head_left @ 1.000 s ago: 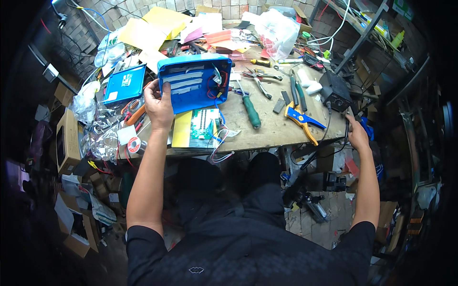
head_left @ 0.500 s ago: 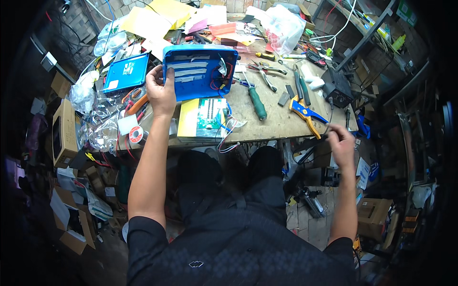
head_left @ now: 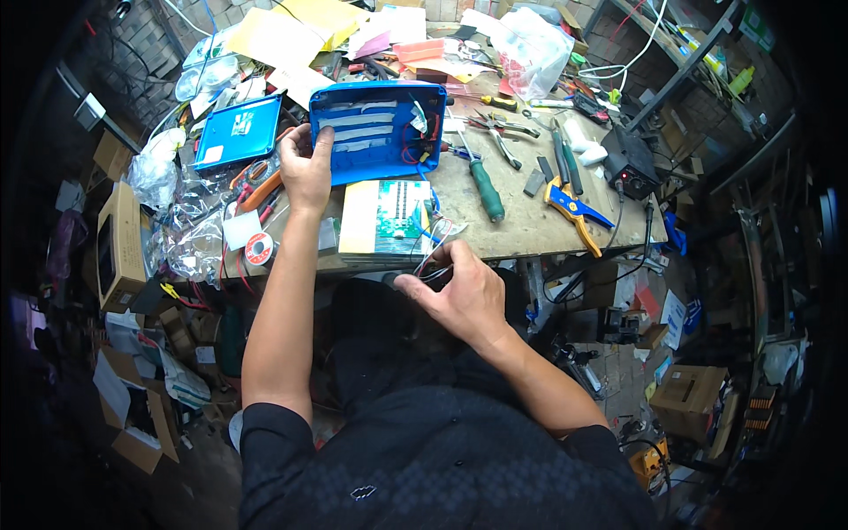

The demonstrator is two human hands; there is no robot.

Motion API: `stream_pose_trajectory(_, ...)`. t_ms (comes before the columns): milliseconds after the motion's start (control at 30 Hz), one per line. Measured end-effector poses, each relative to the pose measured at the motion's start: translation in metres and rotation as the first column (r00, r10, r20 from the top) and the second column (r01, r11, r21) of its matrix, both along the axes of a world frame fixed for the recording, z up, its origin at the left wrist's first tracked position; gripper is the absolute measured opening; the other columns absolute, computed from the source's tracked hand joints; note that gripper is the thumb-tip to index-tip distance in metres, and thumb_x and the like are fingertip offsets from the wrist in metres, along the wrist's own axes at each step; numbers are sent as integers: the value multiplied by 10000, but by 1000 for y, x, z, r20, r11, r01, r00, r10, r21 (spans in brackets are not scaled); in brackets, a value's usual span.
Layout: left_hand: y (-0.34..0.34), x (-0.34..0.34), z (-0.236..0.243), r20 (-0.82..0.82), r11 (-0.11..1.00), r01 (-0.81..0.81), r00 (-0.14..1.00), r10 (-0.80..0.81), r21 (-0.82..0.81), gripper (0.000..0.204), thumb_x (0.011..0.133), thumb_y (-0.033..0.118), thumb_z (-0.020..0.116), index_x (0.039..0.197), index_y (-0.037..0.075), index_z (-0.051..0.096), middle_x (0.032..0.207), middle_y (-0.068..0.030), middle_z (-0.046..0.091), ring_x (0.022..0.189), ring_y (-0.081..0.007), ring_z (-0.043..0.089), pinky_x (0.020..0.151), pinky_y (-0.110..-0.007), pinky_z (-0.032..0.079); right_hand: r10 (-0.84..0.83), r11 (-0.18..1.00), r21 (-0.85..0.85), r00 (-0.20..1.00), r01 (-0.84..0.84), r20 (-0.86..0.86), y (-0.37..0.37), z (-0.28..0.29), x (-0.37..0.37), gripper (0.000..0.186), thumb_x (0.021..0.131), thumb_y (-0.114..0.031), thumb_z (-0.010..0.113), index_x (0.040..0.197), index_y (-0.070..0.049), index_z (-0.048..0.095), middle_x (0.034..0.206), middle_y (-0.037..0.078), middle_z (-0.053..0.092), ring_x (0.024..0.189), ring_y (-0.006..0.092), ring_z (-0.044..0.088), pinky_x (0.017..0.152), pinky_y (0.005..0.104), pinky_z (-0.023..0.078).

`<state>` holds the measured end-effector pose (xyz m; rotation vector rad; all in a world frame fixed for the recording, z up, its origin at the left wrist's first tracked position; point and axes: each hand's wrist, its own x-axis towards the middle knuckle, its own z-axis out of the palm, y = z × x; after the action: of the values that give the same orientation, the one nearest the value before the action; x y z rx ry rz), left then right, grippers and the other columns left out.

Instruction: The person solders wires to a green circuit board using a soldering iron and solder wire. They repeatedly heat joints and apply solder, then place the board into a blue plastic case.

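My left hand point(head_left: 306, 170) grips the left wall of an open blue plastic case point(head_left: 371, 157), tilted so its inside faces me. White strips line the case, and red and black wires sit at its right end. Just in front lies a green circuit board point(head_left: 402, 215) on a yellow-sided block point(head_left: 359, 221), with thin wires point(head_left: 427, 256) trailing over the table edge. My right hand point(head_left: 464, 296) is at those wires, thumb apart from the fingers; the fingertips are partly hidden, so I cannot see whether they pinch a wire.
A green-handled screwdriver point(head_left: 486, 190), blue-and-yellow wire strippers point(head_left: 576, 212) and pliers point(head_left: 503, 137) lie to the right, near a black box point(head_left: 629, 163) with a cord. At left are a blue lid point(head_left: 237, 132), a solder spool point(head_left: 259, 249) and clear plastic bags point(head_left: 190, 234).
My right hand has come left from beyond the wire strippers to the loose wires by the circuit board. My left hand still holds the case up, nearly unmoved.
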<state>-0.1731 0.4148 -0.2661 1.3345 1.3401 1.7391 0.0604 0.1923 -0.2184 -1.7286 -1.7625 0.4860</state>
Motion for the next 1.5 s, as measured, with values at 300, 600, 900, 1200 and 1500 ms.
stream_pose_trajectory(300, -20, 10, -8, 131, 999, 42, 991, -41, -4, 560, 1047, 266, 751, 1431, -66, 515, 1321, -179, 663, 1207, -218, 656, 1062, -349, 530, -56, 995, -88, 998, 54, -20, 18, -17, 17, 494, 861, -352, 865, 1218, -104, 630, 1004, 153, 759, 876, 383, 758, 736, 501, 582)
stream_pose_trajectory(600, -46, 17, -19, 167, 997, 21, 986, -8, -75, 760, 1050, 234, 721, 1587, -115, 312, 1553, -321, 484, 1469, -367, 512, 1226, -438, 419, -12, 998, 60, 999, 14, -43, 15, -28, 16, 293, 925, -278, 808, 1141, -101, 718, 960, 106, 746, 802, 349, 741, 717, 474, 578)
stream_pose_trajectory(900, -94, 58, -9, 189, 993, 47, 982, -25, -111, 801, 1026, 94, 715, 1624, -117, 226, 1590, -304, 437, 1510, -347, 466, 1244, -438, 404, -176, 972, 128, 971, 197, -159, 43, -29, 44, 178, 1011, -258, 726, 1026, -81, 740, 959, 138, 771, 862, 384, 740, 748, 463, 569)
stream_pose_trajectory(1200, -68, 45, -1, 294, 961, 202, 945, -141, -191, 687, 996, 74, 711, 1554, -116, 358, 1440, -200, 585, 1280, -235, 609, 1116, -378, 499, -79, 955, -271, 770, -124, -633, 24, -39, 45, 377, 1024, -314, 777, 1149, 28, 677, 822, 33, 702, 662, 85, 665, 582, 235, 524)
stream_pose_trajectory(1500, -79, 49, -9, 340, 998, 25, 939, -46, 65, 680, 952, -15, 634, 1560, -41, 330, 1514, -187, 498, 1367, -259, 539, 1203, -407, 415, -266, 742, -461, 417, -487, -869, 1, -47, -11, 778, 1044, -570, 700, 1474, 57, 533, 1419, 239, 647, 1316, 320, 647, 1111, 480, 521)
